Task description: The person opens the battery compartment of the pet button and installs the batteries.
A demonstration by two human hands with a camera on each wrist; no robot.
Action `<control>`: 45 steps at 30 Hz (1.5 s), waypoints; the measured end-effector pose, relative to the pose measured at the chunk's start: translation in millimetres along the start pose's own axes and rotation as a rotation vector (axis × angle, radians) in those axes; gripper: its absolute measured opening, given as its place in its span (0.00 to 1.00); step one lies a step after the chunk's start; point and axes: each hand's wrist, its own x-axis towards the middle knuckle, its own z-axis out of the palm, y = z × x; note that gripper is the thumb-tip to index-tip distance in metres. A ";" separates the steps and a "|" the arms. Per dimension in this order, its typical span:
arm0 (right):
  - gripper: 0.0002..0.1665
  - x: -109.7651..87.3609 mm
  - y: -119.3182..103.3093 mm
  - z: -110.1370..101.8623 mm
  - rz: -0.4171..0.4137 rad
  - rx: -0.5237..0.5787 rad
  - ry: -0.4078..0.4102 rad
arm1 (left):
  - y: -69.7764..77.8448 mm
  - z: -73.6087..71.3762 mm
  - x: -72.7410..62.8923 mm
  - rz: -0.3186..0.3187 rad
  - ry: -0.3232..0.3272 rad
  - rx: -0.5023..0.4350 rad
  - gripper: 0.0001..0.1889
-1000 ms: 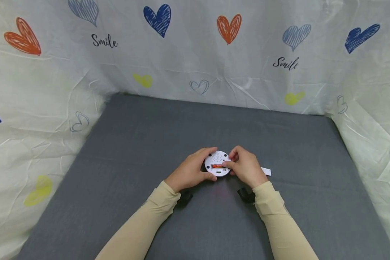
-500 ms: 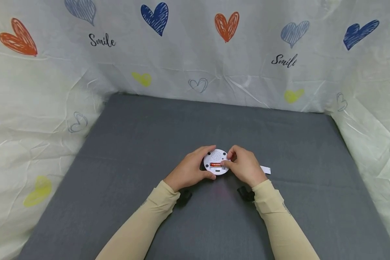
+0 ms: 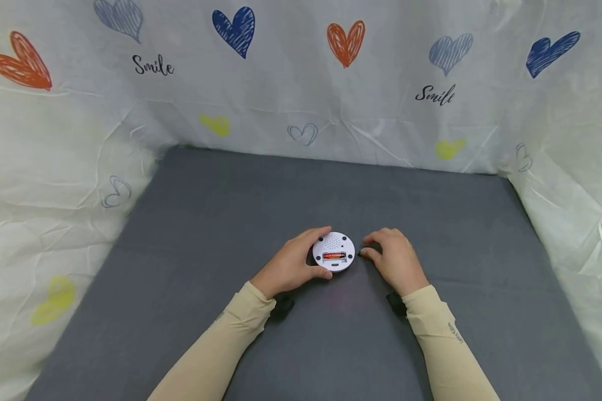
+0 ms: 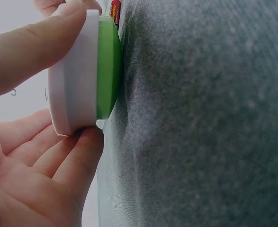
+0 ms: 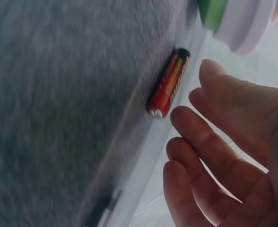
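Off it comes: we see the right hand (image 3: pixel 397 262) has just left the round white device (image 3: pixel 334 241), fingers loosely curved, pinching nothing, by a loose battery (image 5: pixel 169 82) on the grey cloth (image 3: pixel 261 206); our left hand (image 3: pixel 292 260) grips the device, a seated battery (image 3: pixel 334 256) inside, so battery work looks unfinished
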 end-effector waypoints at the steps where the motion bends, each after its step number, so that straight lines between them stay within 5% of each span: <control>1: 0.12 0.4 -1.3 0.8 -0.006 -0.006 -0.003 | -0.2 -0.3 -0.3 0.001 0.003 0.003 0.51; 19: 0.04 0.9 -7.1 0.5 -0.030 -0.071 -0.008 | -1.7 -0.7 -0.2 0.034 0.000 0.009 0.51; 29: 0.06 9.2 -37.1 -14.8 -0.096 0.007 0.022 | -1.8 -2.4 -0.7 0.024 -0.005 0.007 0.51; 37: 0.05 6.7 -67.3 -3.1 -0.240 0.029 -0.009 | -4.1 -3.7 -1.7 0.058 0.002 -0.002 0.51; 45: 0.06 2.3 -75.0 8.1 -0.333 0.036 -0.011 | -5.0 -4.4 -1.0 0.075 -0.010 -0.007 0.51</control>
